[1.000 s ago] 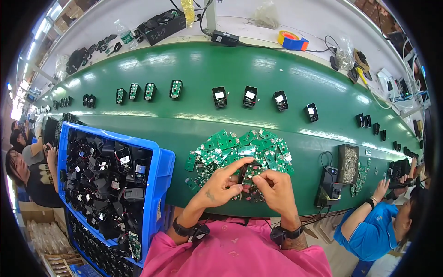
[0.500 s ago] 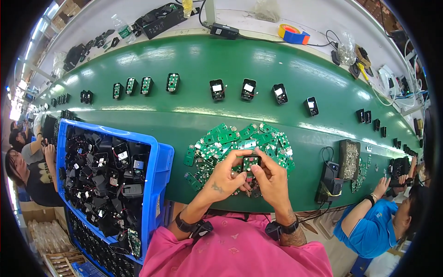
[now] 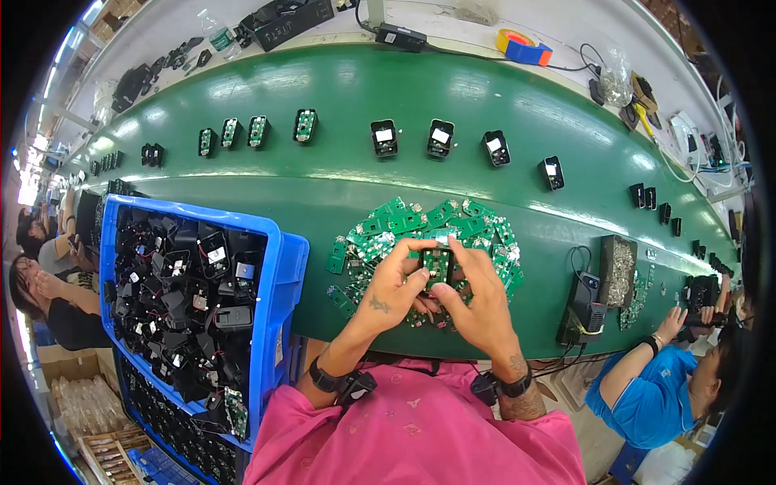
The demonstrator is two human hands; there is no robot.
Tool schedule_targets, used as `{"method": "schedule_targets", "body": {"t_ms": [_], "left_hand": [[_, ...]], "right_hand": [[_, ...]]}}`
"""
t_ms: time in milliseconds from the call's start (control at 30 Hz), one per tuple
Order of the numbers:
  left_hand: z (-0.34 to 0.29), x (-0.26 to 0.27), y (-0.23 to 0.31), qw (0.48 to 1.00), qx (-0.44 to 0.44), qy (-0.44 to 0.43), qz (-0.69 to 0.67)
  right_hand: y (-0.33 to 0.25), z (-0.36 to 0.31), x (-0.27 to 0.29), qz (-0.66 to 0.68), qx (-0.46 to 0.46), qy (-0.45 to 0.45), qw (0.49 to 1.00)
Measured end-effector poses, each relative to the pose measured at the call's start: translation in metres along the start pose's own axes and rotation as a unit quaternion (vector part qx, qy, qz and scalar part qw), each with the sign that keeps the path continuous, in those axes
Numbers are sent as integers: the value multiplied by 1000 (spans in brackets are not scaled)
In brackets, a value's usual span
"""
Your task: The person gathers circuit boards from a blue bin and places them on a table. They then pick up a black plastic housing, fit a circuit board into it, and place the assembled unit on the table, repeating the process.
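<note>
Between my two hands is a small black plastic housing [image 3: 437,280] with a green circuit board inside. My left hand [image 3: 396,283] is closed round its left side, the thumb at the board's edge. On the other side my right hand [image 3: 475,295] grips it, index finger along the top edge and thumb near the lower edge. Both hands hover over a spread heap of green circuit boards [image 3: 396,221] on the green bench [image 3: 267,190]. The fingers hide the housing's underside.
A blue crate [image 3: 279,267] heaped with black housings stands at my left. Housings with boards [image 3: 305,126] and housings with white pieces [image 3: 385,137] line the bench's far part. A black device [image 3: 582,307] and a box of small parts [image 3: 617,273] stand right, near a co-worker [image 3: 647,396].
My right thumb has shifted lower on the housing, showing more of the board. Both hands still hold it over the heap. The view has shifted slightly.
</note>
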State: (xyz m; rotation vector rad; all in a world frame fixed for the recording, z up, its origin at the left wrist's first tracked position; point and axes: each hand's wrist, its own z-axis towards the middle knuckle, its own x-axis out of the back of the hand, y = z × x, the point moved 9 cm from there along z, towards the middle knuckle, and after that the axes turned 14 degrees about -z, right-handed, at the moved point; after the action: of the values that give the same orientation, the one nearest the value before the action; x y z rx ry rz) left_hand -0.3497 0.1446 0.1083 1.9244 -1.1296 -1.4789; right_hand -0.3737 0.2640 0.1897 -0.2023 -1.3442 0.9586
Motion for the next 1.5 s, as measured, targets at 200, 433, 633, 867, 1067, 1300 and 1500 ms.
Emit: {"method": "schedule_targets", "body": {"t_ms": [200, 433, 633, 867, 1067, 1300, 1500], "left_hand": [[-7, -11, 1, 999, -23, -25, 4], [-6, -2, 4, 999, -32, 4, 8], [-5, 15, 11, 999, -37, 28, -16], [-7, 87, 23, 977, -134, 169, -5], [-22, 110, 57, 955, -176, 233, -57], [-33, 109, 34, 976, -140, 168, 10], [-58, 120, 21, 972, -125, 197, 18]], "right_hand": [[19, 5, -21, 31, -61, -141, 988], [20, 6, -31, 73, -29, -88, 993], [25, 17, -54, 108, -76, -193, 972], [-29, 50, -73, -8, 70, -241, 968], [-71, 125, -115, -238, 250, -192, 919], [-34, 244, -194, -418, 197, -117, 879], [-14, 231, -183, -471, 206, -118, 850]]}}
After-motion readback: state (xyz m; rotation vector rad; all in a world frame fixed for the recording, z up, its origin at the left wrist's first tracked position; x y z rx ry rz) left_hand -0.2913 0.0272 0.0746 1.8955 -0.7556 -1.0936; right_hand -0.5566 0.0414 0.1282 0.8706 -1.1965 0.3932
